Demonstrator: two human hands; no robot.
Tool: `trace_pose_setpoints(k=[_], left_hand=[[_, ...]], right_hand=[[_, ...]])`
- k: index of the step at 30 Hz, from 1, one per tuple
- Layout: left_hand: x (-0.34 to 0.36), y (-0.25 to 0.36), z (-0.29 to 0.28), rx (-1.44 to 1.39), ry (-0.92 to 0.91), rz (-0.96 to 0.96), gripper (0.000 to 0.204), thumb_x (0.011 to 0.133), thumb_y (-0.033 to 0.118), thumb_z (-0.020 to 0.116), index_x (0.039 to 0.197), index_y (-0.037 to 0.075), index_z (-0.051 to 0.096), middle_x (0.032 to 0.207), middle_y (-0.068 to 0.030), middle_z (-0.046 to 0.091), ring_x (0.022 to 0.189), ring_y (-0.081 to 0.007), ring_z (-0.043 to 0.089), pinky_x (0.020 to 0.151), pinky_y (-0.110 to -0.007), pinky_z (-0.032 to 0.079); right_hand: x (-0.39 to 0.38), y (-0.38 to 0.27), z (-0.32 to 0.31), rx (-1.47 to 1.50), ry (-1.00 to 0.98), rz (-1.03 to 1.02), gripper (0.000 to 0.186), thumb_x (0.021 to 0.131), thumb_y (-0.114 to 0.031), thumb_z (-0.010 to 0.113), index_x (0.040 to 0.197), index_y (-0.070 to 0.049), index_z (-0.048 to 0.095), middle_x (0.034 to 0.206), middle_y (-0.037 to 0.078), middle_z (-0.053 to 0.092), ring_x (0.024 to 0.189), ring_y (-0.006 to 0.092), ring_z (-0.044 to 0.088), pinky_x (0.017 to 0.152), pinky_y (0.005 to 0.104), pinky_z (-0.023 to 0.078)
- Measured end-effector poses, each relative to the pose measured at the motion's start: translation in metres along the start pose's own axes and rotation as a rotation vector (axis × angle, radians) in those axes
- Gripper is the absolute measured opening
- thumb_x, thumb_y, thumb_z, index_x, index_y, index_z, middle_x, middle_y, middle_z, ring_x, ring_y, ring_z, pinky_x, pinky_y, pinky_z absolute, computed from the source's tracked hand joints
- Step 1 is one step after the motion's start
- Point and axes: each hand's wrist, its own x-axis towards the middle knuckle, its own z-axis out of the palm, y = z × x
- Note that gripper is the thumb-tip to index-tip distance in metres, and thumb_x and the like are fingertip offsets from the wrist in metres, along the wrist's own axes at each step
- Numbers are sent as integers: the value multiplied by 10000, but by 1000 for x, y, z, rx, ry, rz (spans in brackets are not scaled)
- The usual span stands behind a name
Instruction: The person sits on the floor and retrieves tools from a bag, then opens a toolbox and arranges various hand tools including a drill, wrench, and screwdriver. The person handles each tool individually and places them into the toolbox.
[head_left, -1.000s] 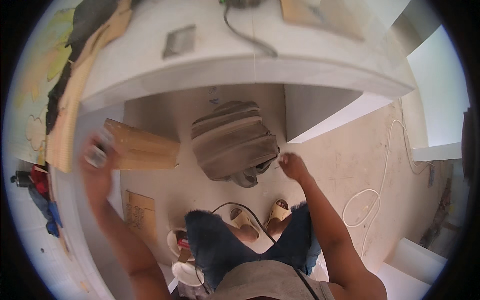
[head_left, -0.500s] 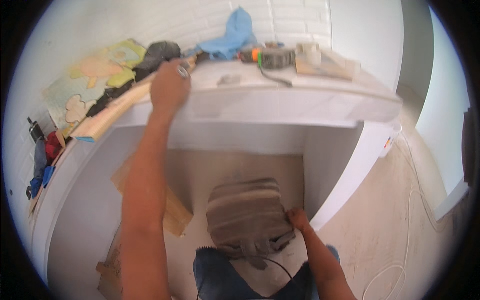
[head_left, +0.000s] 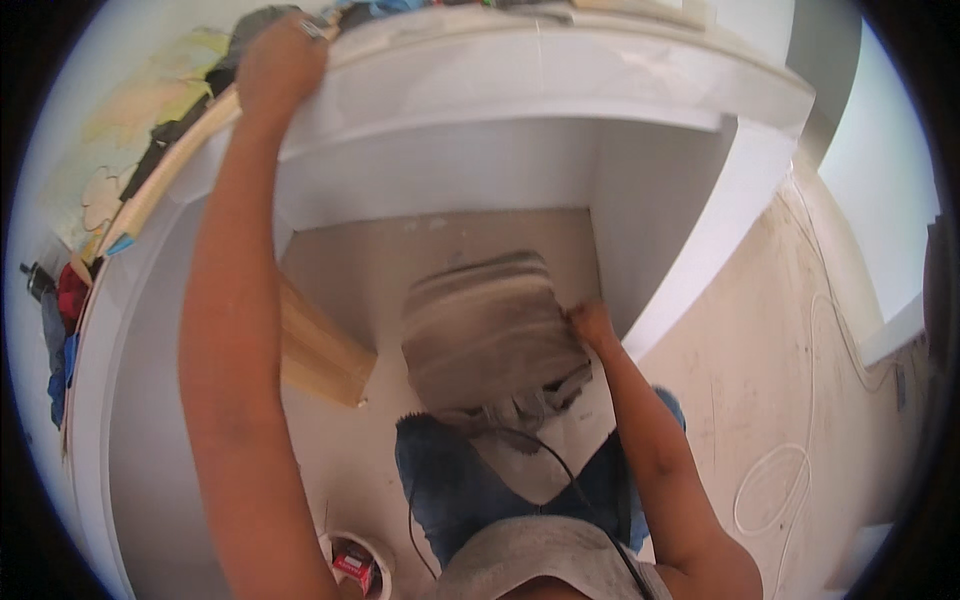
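My left hand point(head_left: 280, 70) is up on the back-left of the white counter point(head_left: 540, 75), beside dark cloth, its fingers curled round a small silvery thing I cannot make out. Below, my right hand point(head_left: 588, 325) grips the right side of a grey-brown backpack point(head_left: 480, 330), which rests on the floor inside the open space under the counter. A folded cardboard piece point(head_left: 322, 350) leans to the backpack's left, partly behind my left forearm.
Wooden strips point(head_left: 170, 170), coloured cut-outs and cloths line the counter's left. A white bucket point(head_left: 372, 560) holding a red box is low at left. A white partition point(head_left: 680, 240) borders the alcove; a white cable point(head_left: 760, 480) loops on the floor at right.
My left hand has risen from low at the left onto the counter top. My right hand has closed on the backpack's side. The view has shifted, tilting up and then partly back down.
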Motion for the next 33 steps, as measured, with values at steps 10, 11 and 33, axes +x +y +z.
trace_pose_setpoints(k=[10,11,33], left_hand=[[7,-22,20,67,16,88,457,899,375,599,1232,69,665,1120,-250,700,1020,-449,659,908,-503,517],[15,-36,28,73,10,135,463,898,379,599,1229,63,668,1119,-252,699,1020,-446,660,909,-502,516],[-30,22,-19,21,345,44,283,864,235,681,1100,79,682,1102,-168,700,1039,-368,662,898,-469,526]], right_hand=[[-77,-156,5,237,513,-500,278,846,-109,614,1100,-96,726,1043,174,684,1023,381,643,845,504,519],[-78,-191,11,111,284,-465,308,839,-106,617,1131,-90,712,1085,150,674,1068,363,632,830,477,537],[-106,-176,-11,235,180,-478,281,891,-273,733,1019,-31,668,1017,173,612,1008,396,596,890,478,481]])
